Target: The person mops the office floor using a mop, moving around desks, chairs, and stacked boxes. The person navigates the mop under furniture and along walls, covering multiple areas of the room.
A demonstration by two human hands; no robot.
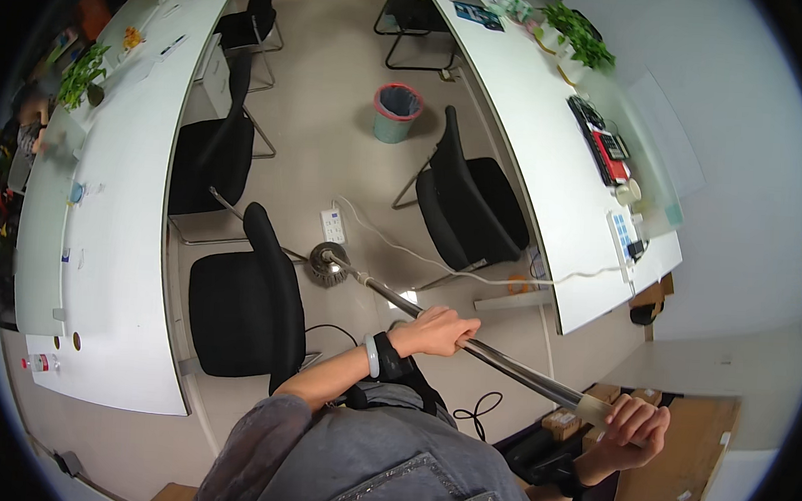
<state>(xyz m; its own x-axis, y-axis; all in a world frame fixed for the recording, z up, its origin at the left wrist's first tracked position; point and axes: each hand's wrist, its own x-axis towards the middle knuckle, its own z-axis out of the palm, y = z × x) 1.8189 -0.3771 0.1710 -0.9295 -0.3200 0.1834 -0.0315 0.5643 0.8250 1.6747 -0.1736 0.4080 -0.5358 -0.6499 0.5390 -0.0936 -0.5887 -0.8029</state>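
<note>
A mop with a metal pole [517, 373] slants across the front of my body. My left hand [435, 330] is closed around the middle of the pole. At the pole's upper end, by the light plastic grip, my right hand [636, 429] holds on. The round metal mop head [328, 262] rests on the tiled floor between the chairs, its strands only partly visible. Just beyond it lies a white power strip [333, 226], whose white cord [408, 252] runs across the floor and up to the right desk.
Black chairs [234, 313] stand along the left desk [122, 249], another chair [472, 193] by the right desk [510, 113]. A lined waste bin [394, 117] stands farther ahead. Cardboard boxes [676, 455] are at lower right. Another person [32, 122] is at far left.
</note>
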